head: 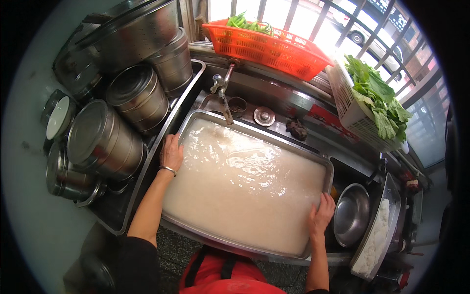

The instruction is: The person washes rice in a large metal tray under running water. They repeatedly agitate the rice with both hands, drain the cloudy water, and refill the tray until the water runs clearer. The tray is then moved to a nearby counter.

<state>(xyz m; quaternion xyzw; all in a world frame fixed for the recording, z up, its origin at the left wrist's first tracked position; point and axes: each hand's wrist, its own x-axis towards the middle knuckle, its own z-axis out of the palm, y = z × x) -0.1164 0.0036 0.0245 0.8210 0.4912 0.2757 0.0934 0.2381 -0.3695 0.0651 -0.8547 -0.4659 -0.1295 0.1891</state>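
A large rectangular metal tray (pixel 330 172) lies in front of me across the sink area. Cloudy, whitish liquid (pixel 238 205) fills it almost to the rim, and light glints off the rippled surface. My left hand (pixel 171 152), with a bracelet at the wrist, grips the tray's left side. On the opposite side, my right hand (pixel 322 213) holds the right rim, its fingertips at the edge. Parts of both hands' grip below the rim are hidden. Just past the tray's far edge, a metal faucet (pixel 223 93) hangs with its spout over the rim.
Lidded metal pots (pixel 106 143) crowd the left counter. Behind the sink stand an orange basket (pixel 264 47) of green peppers and a white basket (pixel 352 99) of leafy greens. To the right are a metal bowl (pixel 351 215) and a pan (pixel 391 220) of white powdery material.
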